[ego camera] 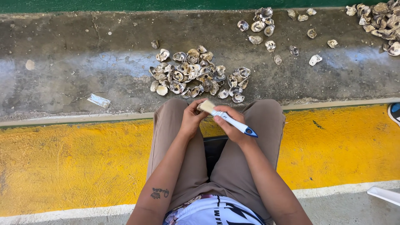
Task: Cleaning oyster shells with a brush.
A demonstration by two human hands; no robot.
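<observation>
From my remote seat I look straight down over the person's knees. The right hand (230, 121) is closed around a small brush with a white plastic handle, a blue tip and pale bristles (227, 116); the handle runs from the blue end at the lower right, up through the fist, to the bristle head at the upper left. The left hand (191, 118) is curled with its fingertips (200, 105) touching the bristle head, so the brush spans the gap between the two hands, above the lap. I cannot tell whether a shell is tucked inside the left hand; nothing shows past the fingers.

Both hands hover between the knees of the tan trousers (171, 137), above a dark seat edge (214, 148) that shows between the legs. Just beyond the knees, on the grey concrete floor (75, 58), lies a heap of empty oyster shells with pearly insides (198, 77), near the hands but not touching them. A looser scatter of shells (266, 29) lies farther off, and another pile (381, 18) sits at the upper right corner. A crumpled bit of silvery wrapper (99, 100) rests left of the heap. A yellow painted strip of floor (62, 162) runs under the legs.
</observation>
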